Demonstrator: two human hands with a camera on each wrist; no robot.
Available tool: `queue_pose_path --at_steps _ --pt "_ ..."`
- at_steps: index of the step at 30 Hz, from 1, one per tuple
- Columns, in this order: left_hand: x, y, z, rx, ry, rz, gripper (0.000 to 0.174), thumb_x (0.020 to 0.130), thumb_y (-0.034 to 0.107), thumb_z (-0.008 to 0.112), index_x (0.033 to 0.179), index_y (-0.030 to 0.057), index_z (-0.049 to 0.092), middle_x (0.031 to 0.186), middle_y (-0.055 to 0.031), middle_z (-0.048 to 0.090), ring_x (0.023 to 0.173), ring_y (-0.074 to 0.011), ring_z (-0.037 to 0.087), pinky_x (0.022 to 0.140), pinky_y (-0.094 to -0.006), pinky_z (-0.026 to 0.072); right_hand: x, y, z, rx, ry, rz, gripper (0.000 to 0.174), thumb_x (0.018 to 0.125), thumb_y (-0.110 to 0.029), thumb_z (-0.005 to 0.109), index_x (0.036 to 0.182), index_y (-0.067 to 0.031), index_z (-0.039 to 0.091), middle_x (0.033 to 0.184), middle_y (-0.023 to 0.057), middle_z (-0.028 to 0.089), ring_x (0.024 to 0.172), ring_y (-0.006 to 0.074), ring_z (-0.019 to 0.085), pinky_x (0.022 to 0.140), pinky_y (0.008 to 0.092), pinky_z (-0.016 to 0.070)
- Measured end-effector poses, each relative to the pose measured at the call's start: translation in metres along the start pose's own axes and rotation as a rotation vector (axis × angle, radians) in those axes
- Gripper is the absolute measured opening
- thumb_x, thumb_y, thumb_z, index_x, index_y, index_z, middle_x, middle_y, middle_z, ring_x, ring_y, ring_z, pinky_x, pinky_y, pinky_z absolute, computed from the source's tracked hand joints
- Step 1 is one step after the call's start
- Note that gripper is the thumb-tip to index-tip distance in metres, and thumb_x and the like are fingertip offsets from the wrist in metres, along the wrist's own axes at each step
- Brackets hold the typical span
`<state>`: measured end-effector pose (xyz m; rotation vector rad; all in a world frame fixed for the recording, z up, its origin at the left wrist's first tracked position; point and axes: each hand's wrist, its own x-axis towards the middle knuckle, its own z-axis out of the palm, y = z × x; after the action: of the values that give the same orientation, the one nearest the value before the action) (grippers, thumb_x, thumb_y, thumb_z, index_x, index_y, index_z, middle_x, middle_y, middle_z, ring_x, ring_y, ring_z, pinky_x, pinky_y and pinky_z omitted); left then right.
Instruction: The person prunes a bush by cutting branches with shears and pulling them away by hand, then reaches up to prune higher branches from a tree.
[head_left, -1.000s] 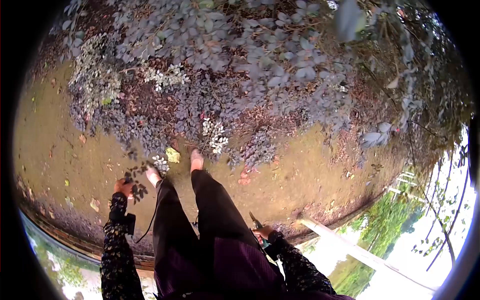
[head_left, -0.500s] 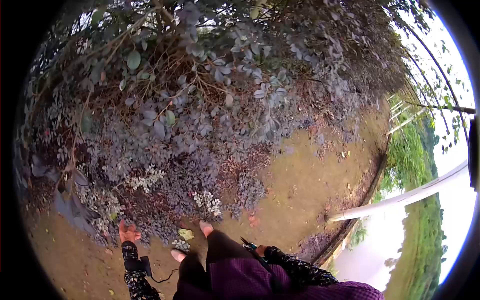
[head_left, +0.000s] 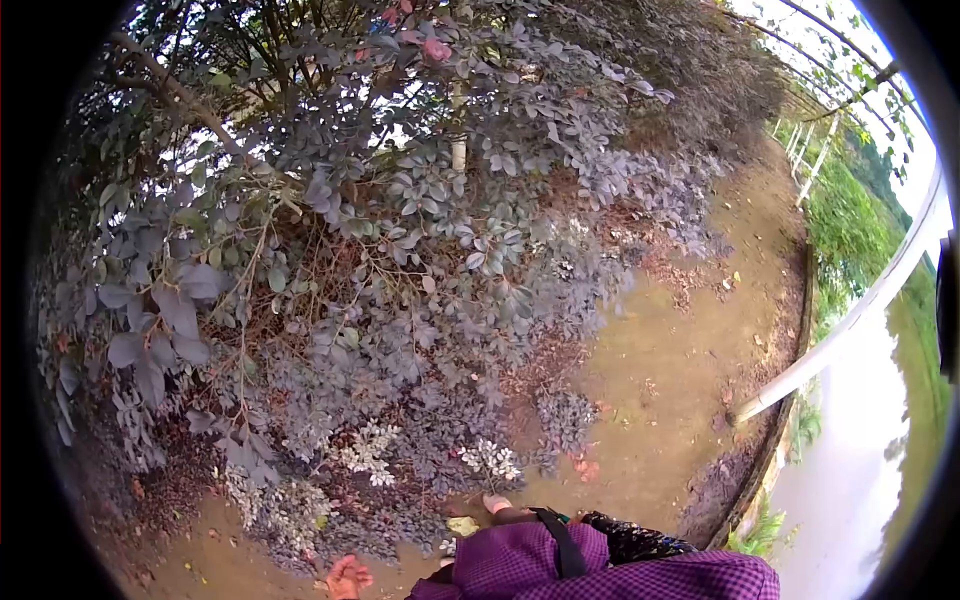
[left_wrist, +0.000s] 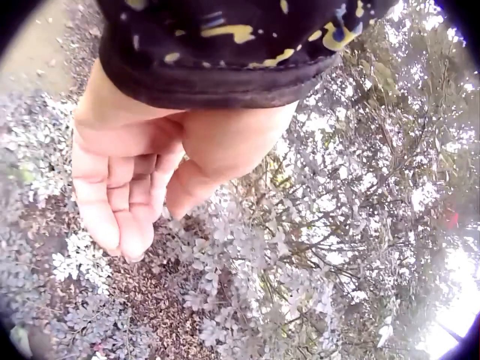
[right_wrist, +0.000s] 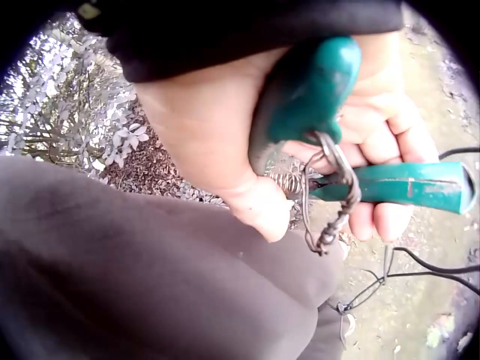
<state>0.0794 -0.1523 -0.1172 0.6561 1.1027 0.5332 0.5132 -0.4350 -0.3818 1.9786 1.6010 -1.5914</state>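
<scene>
My left hand [left_wrist: 127, 172] holds nothing. Its fingers are loosely bent, palm partly in view, above leafy ground at the edge of the purple-leaved shrubs [head_left: 410, 270]. In the head view this hand [head_left: 349, 577] shows low, near the bottom edge. My right hand [right_wrist: 202, 124] holds green-handled pruning shears [right_wrist: 397, 186] beside my dark trouser leg. One handle lies against the palm and the fingers reach round the other. A coil spring and a twisted wire loop [right_wrist: 330, 202] sit between the handles; the blades are hidden.
A bare dirt path [head_left: 670, 380] runs along the right of the shrubs, edged by a low border [head_left: 775, 460]. A pale leaning pole [head_left: 840, 330] rises beside water. Thin branches hang overhead. A black cord [right_wrist: 435, 266] dangles near my right hand.
A dark leafy sprig was in my left hand one second ago; by half a second ago the hand is without it. My view has tilted up towards the shrubs and path. The shears stay in my right hand.
</scene>
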Motion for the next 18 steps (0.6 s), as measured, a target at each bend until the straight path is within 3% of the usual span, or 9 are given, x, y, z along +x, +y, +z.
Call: queue_pose_path --at_steps 2,3,5,7,9,15,16,18 --pt "-0.010 -0.037 -0.050 0.383 -0.098 0.056 0.039 0.083 0.032 0.047 0.114 0.0083 0.049 0.101 -0.0172 0.057 0.088 -0.0324 0.057 0.072 -0.0451 0.0484 -0.008 -0.066 -0.050 0.048 0.009 -0.011 0.040 0.085 -0.030 0.041 0.122 -0.0157 0.046 0.103 0.0135 0.058 0.091 0.0255 0.058 0.081 0.0399 0.0438" --pt "-0.016 -0.031 -0.043 0.395 -0.097 0.071 0.039 0.083 0.032 0.047 0.114 0.0083 0.049 0.101 -0.0172 0.057 0.088 -0.0324 0.057 0.072 -0.0451 0.0484 -0.012 -0.090 -0.071 0.076 0.015 -0.013 0.040 0.085 -0.030 0.041 0.122 -0.0156 0.046 0.104 0.0134 0.058 0.092 0.0249 0.057 0.082 0.0401 0.0430" --pt "-0.048 -0.017 -0.012 0.153 0.282 -0.090 0.042 0.083 0.033 0.044 0.118 0.0091 0.045 0.103 -0.0173 0.055 0.088 -0.0333 0.056 0.071 -0.0475 0.0484 -0.021 -0.119 -0.095 0.106 0.023 -0.015 0.040 0.085 -0.031 0.040 0.122 -0.0154 0.046 0.106 0.0132 0.057 0.095 0.0237 0.056 0.084 0.0406 0.0413" --pt "-0.046 -0.024 -0.017 0.191 0.234 -0.017 0.040 0.083 0.033 0.045 0.114 0.0084 0.047 0.103 -0.0165 0.055 0.088 -0.0312 0.056 0.072 -0.0460 0.0482 -0.024 -0.126 -0.102 0.100 0.013 0.002 0.041 0.085 -0.032 0.040 0.122 -0.0152 0.046 0.108 0.0131 0.056 0.097 0.0225 0.055 0.087 0.0411 0.0396" --pt "-0.036 -0.036 -0.024 0.265 0.114 0.100 0.037 0.081 0.034 0.046 0.106 0.0070 0.052 0.103 -0.0147 0.056 0.088 -0.0272 0.056 0.073 -0.0429 0.0480 -0.017 -0.108 -0.097 0.061 -0.010 0.052 0.041 0.085 -0.033 0.040 0.122 -0.0150 0.046 0.110 0.0129 0.055 0.099 0.0213 0.054 0.089 0.0416 0.0379" --pt "0.064 -0.078 -0.014 0.604 -0.182 0.157 0.028 0.076 0.035 0.054 0.093 0.0131 0.061 0.095 -0.0100 0.061 0.082 -0.0255 0.059 0.066 -0.0410 0.0481 0.019 -0.005 -0.018 -0.104 -0.190 0.339 0.042 0.086 -0.036 0.040 0.122 -0.0145 0.046 0.117 0.0124 0.052 0.107 0.0176 0.050 0.095 0.0431 0.0328" --pt "0.066 -0.077 -0.001 0.796 -0.213 0.195 0.030 0.076 0.036 0.054 0.092 0.0127 0.061 0.094 -0.0110 0.061 0.082 -0.0266 0.059 0.067 -0.0415 0.0480 0.021 0.005 -0.008 -0.114 -0.204 0.368 0.043 0.086 -0.036 0.039 0.122 -0.0144 0.046 0.118 0.0124 0.051 0.108 0.0170 0.049 0.096 0.0433 0.0319" --pt "0.004 -0.019 0.097 1.461 -0.179 0.261 0.033 0.074 0.039 0.054 0.091 0.0118 0.062 0.092 -0.0129 0.062 0.082 -0.0287 0.059 0.067 -0.0425 0.0479 0.037 0.027 0.007 -0.121 -0.210 0.386 0.043 0.086 -0.037 0.039 0.122 -0.0142 0.046 0.120 0.0122 0.050 0.110 0.0158 0.048 0.098 0.0438 0.0302"
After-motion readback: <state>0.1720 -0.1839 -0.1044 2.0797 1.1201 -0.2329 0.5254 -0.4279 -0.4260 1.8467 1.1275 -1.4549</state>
